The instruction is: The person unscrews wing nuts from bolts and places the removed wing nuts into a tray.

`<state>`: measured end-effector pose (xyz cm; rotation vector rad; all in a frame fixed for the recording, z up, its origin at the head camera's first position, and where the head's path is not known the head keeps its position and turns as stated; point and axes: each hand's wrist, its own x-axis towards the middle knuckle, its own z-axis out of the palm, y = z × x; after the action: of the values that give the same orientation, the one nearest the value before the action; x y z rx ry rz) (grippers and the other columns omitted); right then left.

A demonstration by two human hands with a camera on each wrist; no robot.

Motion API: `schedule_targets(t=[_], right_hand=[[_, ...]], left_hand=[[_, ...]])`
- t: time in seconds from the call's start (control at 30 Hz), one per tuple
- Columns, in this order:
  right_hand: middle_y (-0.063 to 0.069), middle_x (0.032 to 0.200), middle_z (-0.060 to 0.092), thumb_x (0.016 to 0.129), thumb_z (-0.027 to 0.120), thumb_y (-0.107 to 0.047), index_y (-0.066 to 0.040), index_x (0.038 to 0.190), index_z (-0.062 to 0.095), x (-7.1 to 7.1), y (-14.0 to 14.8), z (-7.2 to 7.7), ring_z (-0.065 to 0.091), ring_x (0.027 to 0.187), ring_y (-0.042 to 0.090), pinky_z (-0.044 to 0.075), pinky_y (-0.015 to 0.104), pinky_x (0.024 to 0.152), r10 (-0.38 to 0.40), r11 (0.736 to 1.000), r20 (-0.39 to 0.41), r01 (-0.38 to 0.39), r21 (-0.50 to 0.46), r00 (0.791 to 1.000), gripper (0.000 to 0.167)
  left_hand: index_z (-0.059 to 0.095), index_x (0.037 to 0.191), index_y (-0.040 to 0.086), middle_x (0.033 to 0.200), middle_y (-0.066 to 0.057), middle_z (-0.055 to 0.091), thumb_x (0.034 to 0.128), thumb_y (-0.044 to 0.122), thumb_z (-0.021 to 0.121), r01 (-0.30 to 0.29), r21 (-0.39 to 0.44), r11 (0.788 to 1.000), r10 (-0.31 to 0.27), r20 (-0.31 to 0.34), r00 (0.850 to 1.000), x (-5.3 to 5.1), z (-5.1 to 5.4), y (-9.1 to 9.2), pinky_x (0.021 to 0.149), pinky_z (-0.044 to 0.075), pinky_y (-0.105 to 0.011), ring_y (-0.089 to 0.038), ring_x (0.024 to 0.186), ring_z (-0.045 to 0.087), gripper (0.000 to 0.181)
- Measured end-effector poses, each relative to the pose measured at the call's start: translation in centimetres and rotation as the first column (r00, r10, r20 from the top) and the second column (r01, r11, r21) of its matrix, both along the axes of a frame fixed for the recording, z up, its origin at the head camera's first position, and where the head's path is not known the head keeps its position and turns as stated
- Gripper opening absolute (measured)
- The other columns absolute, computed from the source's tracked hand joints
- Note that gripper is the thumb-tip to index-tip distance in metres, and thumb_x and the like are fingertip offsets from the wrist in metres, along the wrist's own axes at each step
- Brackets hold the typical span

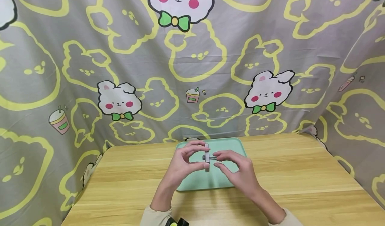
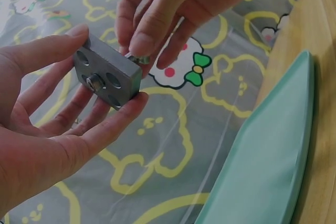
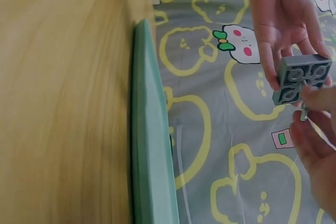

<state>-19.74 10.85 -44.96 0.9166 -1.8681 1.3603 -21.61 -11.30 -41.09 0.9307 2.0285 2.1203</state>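
My left hand holds a small grey square block by its edges, thumb on one side and fingers on the other. Several round holes pierce the block, and a short round metal end protrudes from its middle. From the opposite face, thin metal rods stick out toward the right hand. My right hand has its curled fingers and thumb around a small shiny screw-like piece at that face; the fingertips partly hide it. Recesses show on the block's right-hand face in the right wrist view.
Beneath both hands a light green tray lies on the wooden table. A patterned grey curtain hangs behind the table and along its sides.
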Motion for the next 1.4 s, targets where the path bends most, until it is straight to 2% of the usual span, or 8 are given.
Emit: schedule_targets(t=[0.2, 0.3, 0.53, 0.77, 0.93, 1.13, 1.3, 1.4], right_hand=[[0.012, 0.114, 0.072, 0.095, 0.072, -0.001, -0.007, 0.111, 0.073, 0.2, 0.6, 0.2, 0.071, 0.103, 0.026, 0.062, 0.033, 0.09, 0.099, 0.99, 0.356, -0.055, -0.132, 0.929, 0.017], [0.017, 0.114, 0.072, 0.101, 0.067, -0.01, 0.0, 0.115, 0.071, 0.0, 0.9, 0.3, 0.073, 0.101, 0.027, 0.064, 0.036, 0.086, 0.139, 0.981, 0.526, -0.044, -0.189, 0.839, 0.018], [0.026, 0.111, 0.07, 0.103, 0.065, -0.024, 0.014, 0.126, 0.06, -0.2, 1.3, 0.7, 0.075, 0.095, 0.03, 0.064, 0.041, 0.085, 0.299, 0.948, 0.766, -0.088, -0.305, 0.568, 0.045], [0.021, 0.108, 0.073, 0.099, 0.071, -0.019, 0.018, 0.128, 0.056, -0.1, 1.6, 0.9, 0.075, 0.095, 0.025, 0.064, 0.037, 0.088, 0.373, 0.921, 0.801, -0.08, -0.382, 0.469, 0.049], [0.02, 0.108, 0.074, 0.097, 0.074, -0.015, 0.016, 0.127, 0.059, -0.2, 1.7, 0.9, 0.075, 0.095, 0.025, 0.064, 0.037, 0.087, 0.364, 0.923, 0.796, -0.071, -0.379, 0.483, 0.046], [0.018, 0.105, 0.074, 0.094, 0.077, -0.015, 0.008, 0.119, 0.067, 0.0, 1.5, 1.0, 0.075, 0.093, 0.028, 0.065, 0.041, 0.084, 0.295, 0.942, 0.784, -0.029, -0.334, 0.546, 0.035], [0.019, 0.105, 0.073, 0.093, 0.077, -0.011, 0.005, 0.113, 0.07, 0.2, 1.4, 1.1, 0.075, 0.089, 0.025, 0.065, 0.04, 0.08, 0.223, 0.96, 0.729, -0.016, -0.279, 0.647, 0.026], [0.019, 0.105, 0.072, 0.093, 0.077, -0.008, 0.003, 0.109, 0.071, 0.3, 1.1, 1.0, 0.075, 0.087, 0.023, 0.066, 0.036, 0.077, 0.175, 0.973, 0.651, -0.029, -0.229, 0.739, 0.021]], left_hand=[[0.071, 0.119, -0.007, 0.138, -0.017, 0.054, 0.0803, -0.007, 0.083, 0.009, 0.022, 1.0, -0.01, 0.029, 1.0, 0.1, 0.2, 0.2, 0.093, 0.062, -0.045, -0.032, 0.136, 0.043, 0.041], [0.071, 0.119, -0.008, 0.139, -0.018, 0.054, 0.0796, -0.009, 0.083, 0.021, 0.03, 0.999, -0.022, 0.04, 0.999, 0.1, 0.2, 0.3, 0.091, 0.062, -0.047, -0.032, 0.134, 0.045, 0.041], [0.07, 0.117, -0.01, 0.137, -0.02, 0.051, 0.0799, -0.012, 0.082, 0.063, 0.04, 0.997, -0.064, 0.035, 0.997, 0.0, 0.1, 0.6, 0.093, 0.061, -0.049, -0.03, 0.126, 0.053, 0.039], [0.074, 0.114, -0.004, 0.135, -0.019, 0.053, 0.0791, -0.012, 0.082, 0.061, -0.002, 0.998, -0.061, 0.001, 0.998, 0.1, 0.2, 0.7, 0.092, 0.062, -0.047, -0.03, 0.124, 0.054, 0.037], [0.074, 0.114, -0.004, 0.135, -0.018, 0.053, 0.0791, -0.012, 0.082, 0.059, -0.008, 0.998, -0.059, 0.006, 0.998, 0.1, 0.1, 0.8, 0.092, 0.062, -0.047, -0.03, 0.123, 0.054, 0.037], [0.073, 0.119, -0.004, 0.136, -0.019, 0.053, 0.0797, -0.012, 0.081, 0.05, -0.005, 0.999, -0.05, 0.023, 0.999, 0.2, 0.0, 0.8, 0.091, 0.062, -0.048, -0.03, 0.123, 0.055, 0.041], [0.07, 0.123, -0.005, 0.138, -0.021, 0.052, 0.0804, -0.011, 0.081, 0.051, 0.037, 0.998, -0.053, 0.042, 0.998, 0.3, 0.1, 0.8, 0.093, 0.06, -0.051, -0.032, 0.127, 0.053, 0.045], [0.07, 0.124, -0.006, 0.138, -0.022, 0.051, 0.0808, -0.01, 0.082, 0.05, 0.061, 0.997, -0.053, 0.046, 0.998, 0.2, 0.0, 0.6, 0.094, 0.06, -0.051, -0.032, 0.13, 0.05, 0.045]])
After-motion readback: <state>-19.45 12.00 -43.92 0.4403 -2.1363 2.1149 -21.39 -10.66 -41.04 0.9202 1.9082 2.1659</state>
